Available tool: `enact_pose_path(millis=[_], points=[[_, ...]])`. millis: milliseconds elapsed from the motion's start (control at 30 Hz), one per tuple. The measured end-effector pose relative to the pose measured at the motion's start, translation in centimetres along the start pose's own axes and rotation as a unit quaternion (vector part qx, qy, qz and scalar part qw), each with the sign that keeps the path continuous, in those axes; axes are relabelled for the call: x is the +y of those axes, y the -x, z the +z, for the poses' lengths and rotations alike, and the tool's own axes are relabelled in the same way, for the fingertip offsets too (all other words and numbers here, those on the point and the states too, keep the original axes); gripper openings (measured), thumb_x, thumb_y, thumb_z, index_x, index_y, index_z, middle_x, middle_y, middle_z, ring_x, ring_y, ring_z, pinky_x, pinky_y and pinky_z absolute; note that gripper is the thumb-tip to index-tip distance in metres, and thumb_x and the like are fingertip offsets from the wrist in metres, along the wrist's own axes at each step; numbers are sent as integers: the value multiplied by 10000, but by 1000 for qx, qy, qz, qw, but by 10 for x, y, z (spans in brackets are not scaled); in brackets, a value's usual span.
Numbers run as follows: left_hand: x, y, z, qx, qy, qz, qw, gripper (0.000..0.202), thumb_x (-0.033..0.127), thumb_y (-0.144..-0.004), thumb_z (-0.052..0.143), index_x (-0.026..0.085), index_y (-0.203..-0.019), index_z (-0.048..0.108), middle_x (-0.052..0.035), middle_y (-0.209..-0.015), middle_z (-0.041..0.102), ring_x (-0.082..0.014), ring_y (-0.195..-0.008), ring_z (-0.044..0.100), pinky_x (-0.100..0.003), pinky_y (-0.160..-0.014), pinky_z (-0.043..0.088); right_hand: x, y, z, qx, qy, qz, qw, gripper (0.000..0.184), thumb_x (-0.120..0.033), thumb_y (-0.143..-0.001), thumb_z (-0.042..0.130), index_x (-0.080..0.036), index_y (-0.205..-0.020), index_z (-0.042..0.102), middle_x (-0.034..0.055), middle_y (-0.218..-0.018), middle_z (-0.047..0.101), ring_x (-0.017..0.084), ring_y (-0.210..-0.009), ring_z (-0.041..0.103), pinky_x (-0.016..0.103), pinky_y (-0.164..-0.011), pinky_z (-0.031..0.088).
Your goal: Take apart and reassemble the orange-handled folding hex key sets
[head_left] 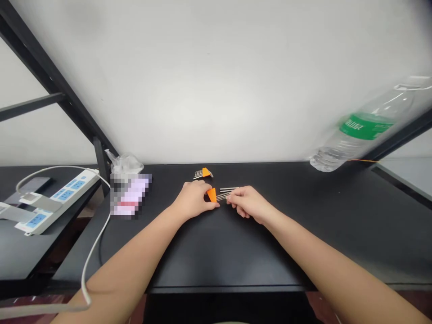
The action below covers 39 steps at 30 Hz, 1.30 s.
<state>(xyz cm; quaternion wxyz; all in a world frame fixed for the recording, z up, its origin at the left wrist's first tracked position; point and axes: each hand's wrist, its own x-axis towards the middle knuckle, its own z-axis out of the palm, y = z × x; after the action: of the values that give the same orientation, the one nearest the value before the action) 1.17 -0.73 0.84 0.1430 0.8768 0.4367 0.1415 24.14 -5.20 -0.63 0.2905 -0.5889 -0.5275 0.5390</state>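
My left hand (pixel 195 199) is closed on an orange holder (pixel 212 194) that has several thin metal hex keys (pixel 222 196) sticking out to the right. My right hand (pixel 247 203) pinches the ends of those keys with its fingertips. Both hands rest on the black table (pixel 209 252) near its back edge. Two loose metal keys (pixel 228 189) lie just behind my right hand. A second orange holder with keys (pixel 203 173) lies further back, close to the wall.
A white power strip (pixel 50 201) with its cable sits on a lower black surface at the left. A crumpled plastic bag (pixel 124 163) and a blurred-out item (pixel 130 194) lie left of my hands. A clear water bottle (pixel 364 132) leans at the right.
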Motion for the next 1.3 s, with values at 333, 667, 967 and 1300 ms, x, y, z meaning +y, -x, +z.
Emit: enact_pose_path(millis=[333, 667, 967, 1300], points=[[-9, 2, -6, -22, -59, -25, 998, 401, 607, -799, 750, 239, -944, 682, -51, -995, 686, -274, -979, 636, -351, -743, 416, 9, -3, -3, 30, 111, 27, 993, 257, -396, -876, 603, -179, -758, 678, 15, -617, 607, 114, -392, 510, 235, -338, 364], [-10, 2, -4, -18, -53, -36, 998, 434, 632, -792, 751, 235, -952, 676, -55, -1044, 699, -281, -1013, 636, -354, -780, 433, -3, 4, -11, 64, 330, -20, 942, 397, -473, -877, 610, -199, -595, 548, 21, -612, 624, 138, -505, 533, 267, -478, 355], [-9, 1, -6, -24, -46, -41, 998, 426, 631, -790, 751, 231, -906, 661, -47, -1035, 705, -272, -990, 644, -343, -755, 429, -3, 7, -29, 98, 379, -49, 919, 417, -532, -915, 563, -213, -646, 576, 17, -657, 620, 158, -567, 538, 289, -536, 364], [-10, 1, -5, -26, -40, -35, 998, 442, 636, -795, 745, 235, -964, 671, -58, -1036, 692, -270, -986, 638, -350, -774, 438, 9, -3, -20, 63, 440, -266, 856, 472, -388, -869, 695, -245, -1313, 627, 123, -1338, 582, 323, -1186, 532, 467, -1011, 456]])
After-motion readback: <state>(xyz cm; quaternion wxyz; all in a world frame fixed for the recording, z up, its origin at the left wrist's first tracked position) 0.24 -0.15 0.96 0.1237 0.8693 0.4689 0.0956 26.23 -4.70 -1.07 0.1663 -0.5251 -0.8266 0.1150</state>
